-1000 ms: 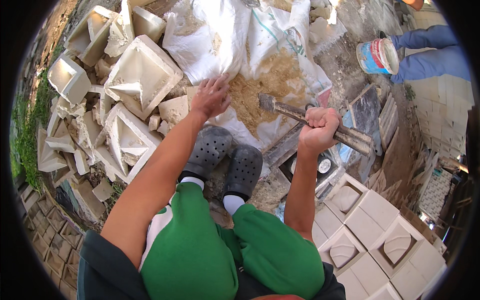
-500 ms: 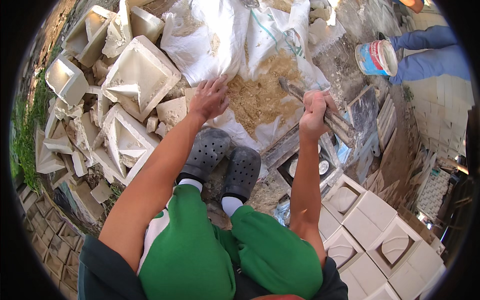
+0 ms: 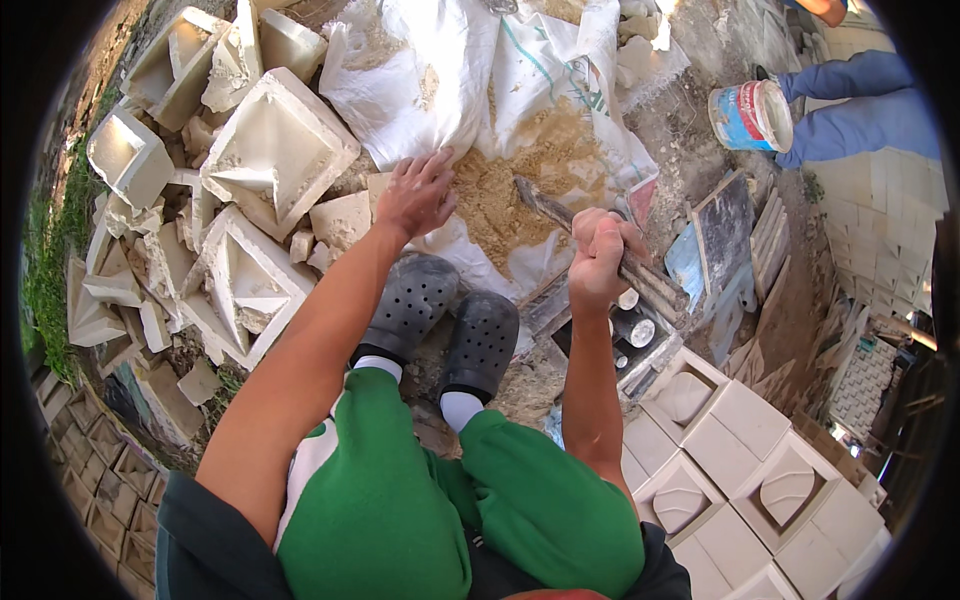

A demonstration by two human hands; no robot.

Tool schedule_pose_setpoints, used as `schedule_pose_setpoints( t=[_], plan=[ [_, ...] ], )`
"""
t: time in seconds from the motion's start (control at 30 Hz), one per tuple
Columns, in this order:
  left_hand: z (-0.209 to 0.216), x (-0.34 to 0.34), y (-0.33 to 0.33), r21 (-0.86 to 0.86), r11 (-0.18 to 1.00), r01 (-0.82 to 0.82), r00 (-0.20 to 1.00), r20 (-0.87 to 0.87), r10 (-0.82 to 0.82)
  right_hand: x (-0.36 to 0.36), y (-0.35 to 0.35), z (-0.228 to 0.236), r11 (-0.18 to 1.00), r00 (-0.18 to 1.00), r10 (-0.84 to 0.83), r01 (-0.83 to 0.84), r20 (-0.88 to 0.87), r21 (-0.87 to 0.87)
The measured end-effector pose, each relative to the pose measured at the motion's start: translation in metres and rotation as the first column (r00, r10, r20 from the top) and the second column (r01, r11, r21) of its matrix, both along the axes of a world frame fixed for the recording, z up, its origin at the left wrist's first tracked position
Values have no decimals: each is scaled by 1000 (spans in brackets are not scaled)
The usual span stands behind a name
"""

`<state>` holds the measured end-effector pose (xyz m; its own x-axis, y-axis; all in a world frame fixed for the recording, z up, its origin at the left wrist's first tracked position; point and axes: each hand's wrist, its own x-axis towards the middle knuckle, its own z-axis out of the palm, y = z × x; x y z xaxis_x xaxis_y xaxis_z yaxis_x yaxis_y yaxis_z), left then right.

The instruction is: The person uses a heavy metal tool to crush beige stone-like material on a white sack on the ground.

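Note:
My right hand (image 3: pixel 603 258) is closed round a rough, grey-brown wooden stick (image 3: pixel 655 283). The stick's far end lies over the sandy powder (image 3: pixel 515 205), slanting up and to the left. At the near left edge of this powder, my left hand (image 3: pixel 416 195) rests on a white woven sack (image 3: pixel 425 105), fingers stretched and slightly bent, thumb apart. The sack is spread open beneath the powder, its folds rising behind it. Whether the left fingertips pinch any of the cloth is hard to make out.
Broken cream plaster moulds (image 3: pixel 280 150) are heaped at the left. Patterned cream blocks (image 3: pixel 745 425) stand at the lower right. A dark box (image 3: pixel 640 325) with round pieces lies below my right hand. Beyond, a blue-and-white bucket (image 3: pixel 750 115) stands by another person's blue-trousered legs (image 3: pixel 860 125).
My right hand has moved left with the stick, whose far end has shifted left and slightly down over the powder. The left hand stays on the sack edge.

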<state>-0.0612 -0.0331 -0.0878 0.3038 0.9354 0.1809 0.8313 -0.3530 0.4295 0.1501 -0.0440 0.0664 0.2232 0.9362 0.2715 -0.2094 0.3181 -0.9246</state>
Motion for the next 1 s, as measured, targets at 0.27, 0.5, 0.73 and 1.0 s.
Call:
schedule_pose_setpoints(
  t=[0.27,0.5,0.73,1.0],
  plan=[
    [0,-5,-2,0,1000,0,1000,-8,0,11,14,96,976,981,186,-179,-49,124],
    [1,0,-1,38,999,-13,1000,-10,14,-9,22,30,996,996,79,-80,-42,-39],
    [-1,-2,-3,9,1000,-21,1000,-10,21,-9,29,18,969,985,169,-171,-28,-178],
    [0,-3,-3,-15,999,-33,999,-32,32,-16,24,104,970,970,244,-244,-8,-10]
  ],
)
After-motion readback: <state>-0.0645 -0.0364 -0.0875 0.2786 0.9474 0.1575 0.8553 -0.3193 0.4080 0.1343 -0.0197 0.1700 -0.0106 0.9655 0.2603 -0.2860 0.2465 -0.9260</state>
